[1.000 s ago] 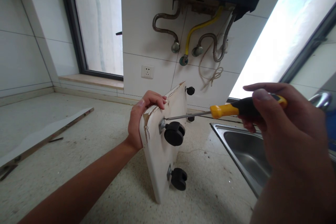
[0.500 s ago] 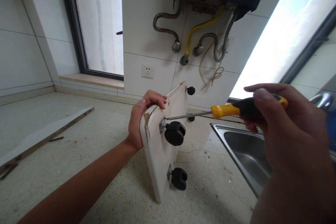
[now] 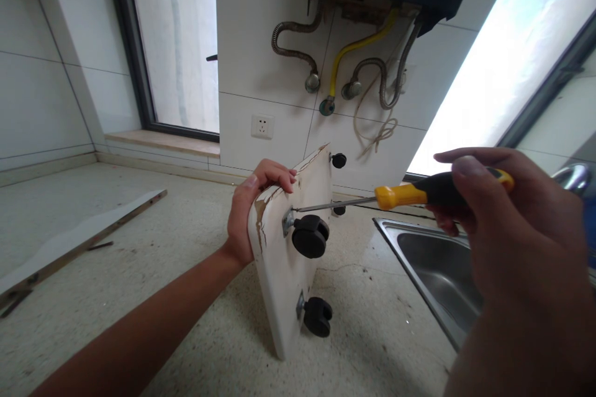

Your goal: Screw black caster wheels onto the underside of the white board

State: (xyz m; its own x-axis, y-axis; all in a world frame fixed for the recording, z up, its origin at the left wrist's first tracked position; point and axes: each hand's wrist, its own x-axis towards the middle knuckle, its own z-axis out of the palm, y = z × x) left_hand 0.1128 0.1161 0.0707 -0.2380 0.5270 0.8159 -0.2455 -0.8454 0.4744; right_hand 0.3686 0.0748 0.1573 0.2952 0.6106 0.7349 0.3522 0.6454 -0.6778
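Observation:
A white board (image 3: 274, 273) with a chipped, peeling edge stands on its side on the countertop. My left hand (image 3: 254, 205) is wrapped over its upper near corner, thumb and fingers on opposite faces. Black casters are fixed to the board's right face; the upper near caster (image 3: 310, 236) sits on a metal plate (image 3: 287, 222). In my right hand (image 3: 503, 217) is a yellow-and-black screwdriver (image 3: 400, 195), gripped by thumb and fingers with the index finger stretched out. Its tip meets the top of that plate, at a small screw. A lower caster (image 3: 318, 317) hangs near the counter.
A steel sink (image 3: 437, 267) is set into the counter (image 3: 195, 335) at right, with a faucet (image 3: 572, 178) behind my right hand. At left lies a long strip (image 3: 93, 232) with dark brackets. Hoses and a yellow pipe (image 3: 347, 49) run down the back wall.
My right hand and the screwdriver handle have shifted very slightly to the right. The board, casters and my left hand have stayed in place.

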